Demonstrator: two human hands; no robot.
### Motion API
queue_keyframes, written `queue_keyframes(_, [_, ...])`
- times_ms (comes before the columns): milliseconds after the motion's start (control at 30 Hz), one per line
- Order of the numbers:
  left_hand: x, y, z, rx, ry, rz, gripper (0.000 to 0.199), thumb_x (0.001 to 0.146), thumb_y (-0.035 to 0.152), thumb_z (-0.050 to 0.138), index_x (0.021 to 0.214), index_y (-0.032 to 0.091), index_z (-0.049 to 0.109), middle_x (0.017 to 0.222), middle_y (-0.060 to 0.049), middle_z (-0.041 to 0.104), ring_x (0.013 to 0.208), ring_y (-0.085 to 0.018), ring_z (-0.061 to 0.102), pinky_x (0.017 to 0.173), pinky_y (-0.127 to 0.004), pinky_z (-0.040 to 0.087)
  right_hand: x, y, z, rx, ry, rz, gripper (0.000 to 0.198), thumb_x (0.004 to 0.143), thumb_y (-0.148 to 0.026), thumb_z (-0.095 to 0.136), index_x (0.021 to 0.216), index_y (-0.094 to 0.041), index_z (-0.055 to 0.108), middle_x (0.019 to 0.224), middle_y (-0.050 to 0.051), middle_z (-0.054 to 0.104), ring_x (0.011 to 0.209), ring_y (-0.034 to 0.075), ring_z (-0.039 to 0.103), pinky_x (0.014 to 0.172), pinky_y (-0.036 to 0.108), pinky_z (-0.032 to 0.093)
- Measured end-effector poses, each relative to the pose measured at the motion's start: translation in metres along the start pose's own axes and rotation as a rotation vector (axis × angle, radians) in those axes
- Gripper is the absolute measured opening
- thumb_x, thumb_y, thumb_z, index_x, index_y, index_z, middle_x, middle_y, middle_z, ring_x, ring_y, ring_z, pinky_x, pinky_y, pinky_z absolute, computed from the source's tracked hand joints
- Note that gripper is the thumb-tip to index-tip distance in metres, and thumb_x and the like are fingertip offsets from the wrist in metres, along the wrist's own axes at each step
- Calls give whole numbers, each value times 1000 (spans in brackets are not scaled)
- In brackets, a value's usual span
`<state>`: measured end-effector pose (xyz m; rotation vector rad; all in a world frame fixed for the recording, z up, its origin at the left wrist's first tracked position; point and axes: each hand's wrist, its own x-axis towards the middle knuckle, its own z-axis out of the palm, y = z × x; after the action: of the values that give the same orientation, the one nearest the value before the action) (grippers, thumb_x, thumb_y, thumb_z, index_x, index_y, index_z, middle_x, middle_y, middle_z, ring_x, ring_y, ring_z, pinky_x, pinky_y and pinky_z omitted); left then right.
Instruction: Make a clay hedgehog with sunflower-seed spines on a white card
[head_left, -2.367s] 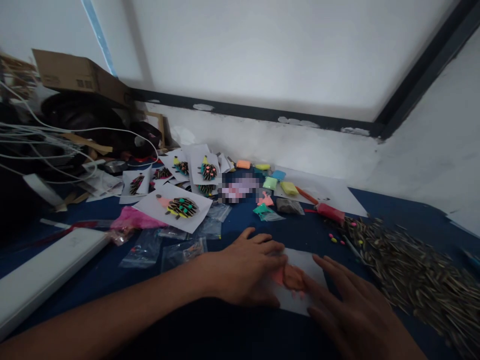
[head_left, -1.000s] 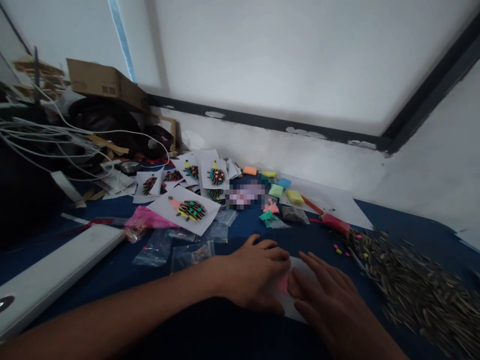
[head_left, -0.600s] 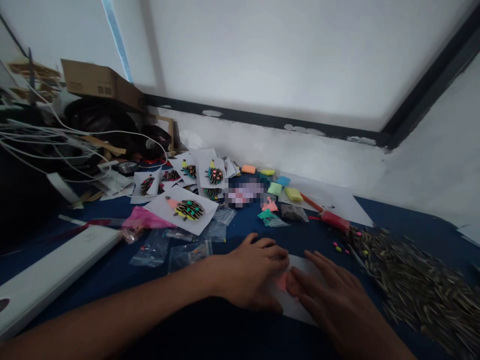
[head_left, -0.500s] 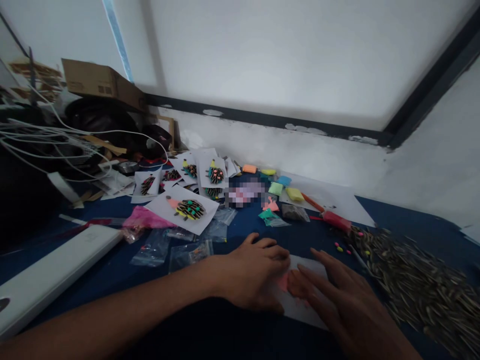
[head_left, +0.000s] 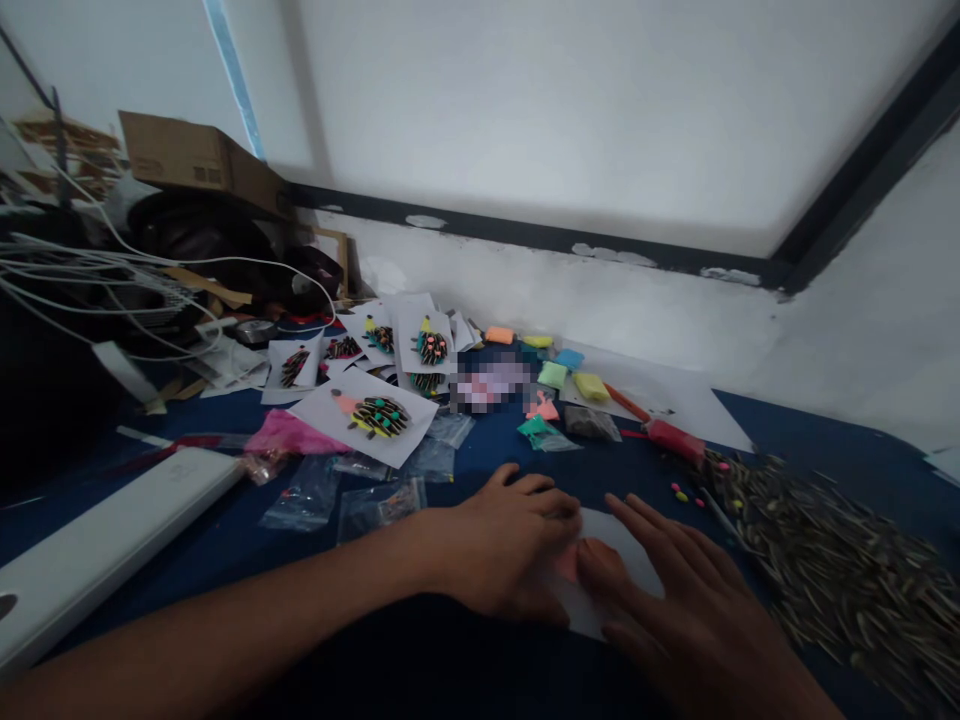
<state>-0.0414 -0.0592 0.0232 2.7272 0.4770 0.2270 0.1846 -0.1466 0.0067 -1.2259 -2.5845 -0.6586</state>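
Observation:
Under both hands lies a small sheet of white paper [head_left: 634, 545] on the blue tabletop. My left hand [head_left: 510, 545] rests flat on the sheet's left side, fingers stretched out and holding nothing. A patch of pink clay [head_left: 567, 562] shows on the paper between the hands, partly hidden. My right hand [head_left: 675, 590] is open above the sheet's right side, fingers apart, with one finger pressed on the clay. To the right spreads a heap of striped sunflower seeds [head_left: 847, 560], beside several tiny pink and yellow balls [head_left: 679, 494].
Hedgehog pictures of seeds and clay, one on a white card [head_left: 409, 410], lie at the back left. Clay packs, including a yellow one [head_left: 591, 387], and a red tube [head_left: 675, 440] stand behind the hands. A long white device [head_left: 112, 550] lies left, below tangled cables [head_left: 97, 280].
My right hand has shifted slightly, its fingers moving left over the pink clay and spreading more. My left hand stays in place on the paper.

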Motion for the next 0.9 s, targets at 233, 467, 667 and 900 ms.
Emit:
queue_keyframes(233, [1,1,-1,-10,-7,-8,61,77,48,66,127,20,48,139,-12,47,128,-34,39,105,-59,24,4,-1,-1,1,23,33,26,87,-29,51,111,-28,62,133,17,52,123,32,48,85,46,46])
queue_keyframes(467, [1,3,-1,-19,0,-8,59,77,49,65,125,18,49,139,-12,46,127,-34,39,104,-61,23,7,-1,-2,20,-23,63,28,87,-31,52,112,-30,63,131,14,55,120,30,52,84,45,48])
queue_keyframes(667, [1,2,-3,-24,-12,-7,56,79,50,62,123,17,51,138,-12,47,127,-33,40,105,-61,23,2,0,-3,119,-26,144,28,91,-36,49,114,-34,64,137,9,50,121,29,51,86,43,49])
queue_keyframes(900, [0,3,-2,-26,-9,-15,57,79,49,63,124,17,50,138,-13,47,127,-33,40,106,-60,22,6,-2,-1,85,-1,80,30,90,-33,48,116,-32,63,135,11,52,125,30,47,88,44,46])
